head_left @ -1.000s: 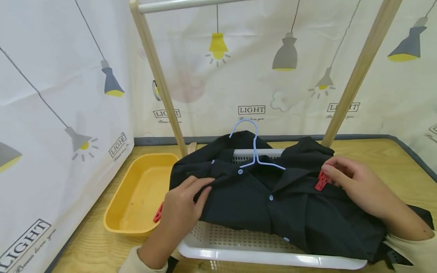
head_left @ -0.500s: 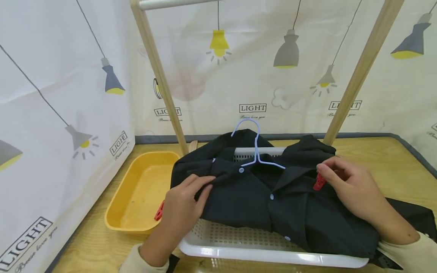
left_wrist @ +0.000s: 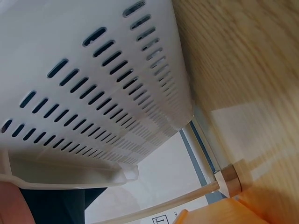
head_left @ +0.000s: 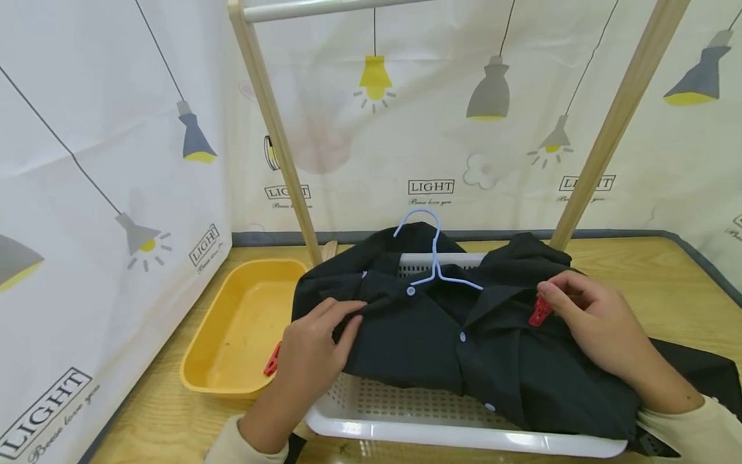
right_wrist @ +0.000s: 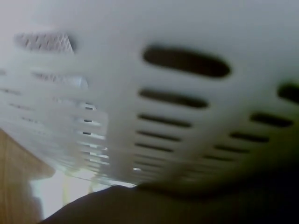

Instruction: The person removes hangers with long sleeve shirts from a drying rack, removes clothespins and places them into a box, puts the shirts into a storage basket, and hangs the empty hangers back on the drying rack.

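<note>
A black shirt (head_left: 400,348) with light blue buttons lies spread over a white basket (head_left: 452,439). Out of its collar rises the hook of a light blue hanger (head_left: 436,251); the rest of the hanger is mostly covered by cloth. On the shirt's left shoulder area, my left hand (head_left: 310,351) pinches the fabric between thumb and fingers. My right hand (head_left: 599,325) holds a red clothespin (head_left: 540,312), which overlaps the shirt's right side in the head view. The right wrist view has only basket wall (right_wrist: 121,84) and dark cloth, without the fingers.
To the left stands a yellow tray (head_left: 191,354), with another red clothespin (head_left: 272,361) in it, partly behind my left hand. Behind the basket rises a wooden rack (head_left: 284,154) with a white top bar (head_left: 324,8). A printed backdrop encloses the table (head_left: 626,270).
My right hand has shifted slightly left with the red clothespin, its forearm moving left too. The left hand keeps its pinch on the shirt.
</note>
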